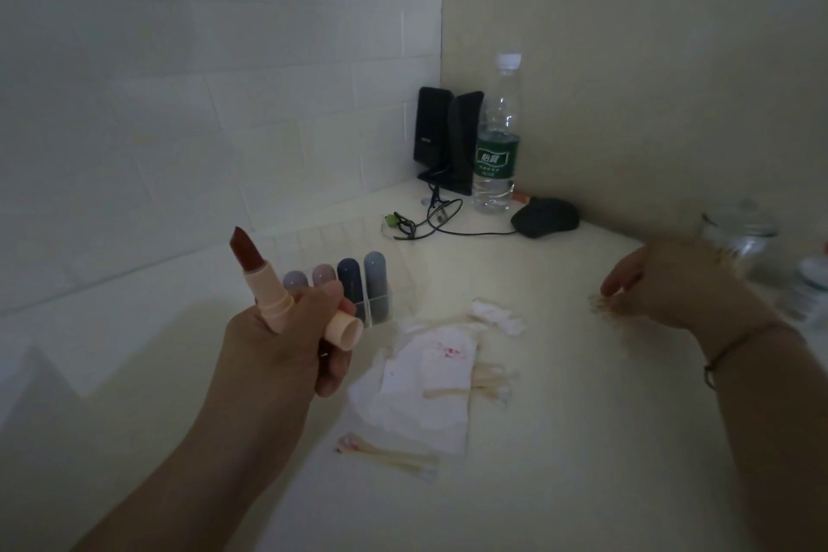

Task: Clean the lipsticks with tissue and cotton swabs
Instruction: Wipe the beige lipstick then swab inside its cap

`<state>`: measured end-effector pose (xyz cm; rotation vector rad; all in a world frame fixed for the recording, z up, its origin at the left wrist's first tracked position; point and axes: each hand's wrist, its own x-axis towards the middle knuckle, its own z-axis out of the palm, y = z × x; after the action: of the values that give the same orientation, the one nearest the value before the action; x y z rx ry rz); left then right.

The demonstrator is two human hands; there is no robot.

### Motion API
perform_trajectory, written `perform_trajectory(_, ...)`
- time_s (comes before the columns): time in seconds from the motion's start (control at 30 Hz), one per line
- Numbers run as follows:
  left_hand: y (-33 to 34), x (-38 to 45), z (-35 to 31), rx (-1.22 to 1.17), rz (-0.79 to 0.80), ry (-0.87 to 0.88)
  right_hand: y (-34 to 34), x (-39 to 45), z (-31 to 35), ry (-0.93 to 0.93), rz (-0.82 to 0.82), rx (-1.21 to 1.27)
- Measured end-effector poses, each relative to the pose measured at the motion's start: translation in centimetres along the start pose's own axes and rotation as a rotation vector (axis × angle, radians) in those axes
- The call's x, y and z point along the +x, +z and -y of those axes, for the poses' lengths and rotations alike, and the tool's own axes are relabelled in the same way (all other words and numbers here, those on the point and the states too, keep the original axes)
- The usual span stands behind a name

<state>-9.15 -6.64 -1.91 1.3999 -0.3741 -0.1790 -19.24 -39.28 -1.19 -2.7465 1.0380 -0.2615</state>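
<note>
Peach-cased lipstick [260,278], red bullet wound out and raised for inspection, gripped with its cap [344,329] in left hand [286,345] above stained tissue [430,381] and used cotton swabs [394,457]; right hand [672,282] blurred, fingers loose, apparently holding nothing.

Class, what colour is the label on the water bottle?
Green, on the water bottle in the head view.
</note>
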Motion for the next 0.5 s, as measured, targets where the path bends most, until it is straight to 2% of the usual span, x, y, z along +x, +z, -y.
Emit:
perform_trajectory(0.3,0.0,-0.1,-0.2,-0.023,0.025,-0.006,0.5,0.2,0.9,-0.034,-0.008,0.082)
perform_trajectory(0.4,0.0,-0.1,-0.2,-0.027,0.024,-0.003,0.7,0.1,1.2,-0.062,-0.054,0.117)
perform_trajectory(0.5,0.0,-0.1,-0.2,-0.034,0.025,-0.005,1.1,0.2,1.3,-0.082,-0.018,0.166)
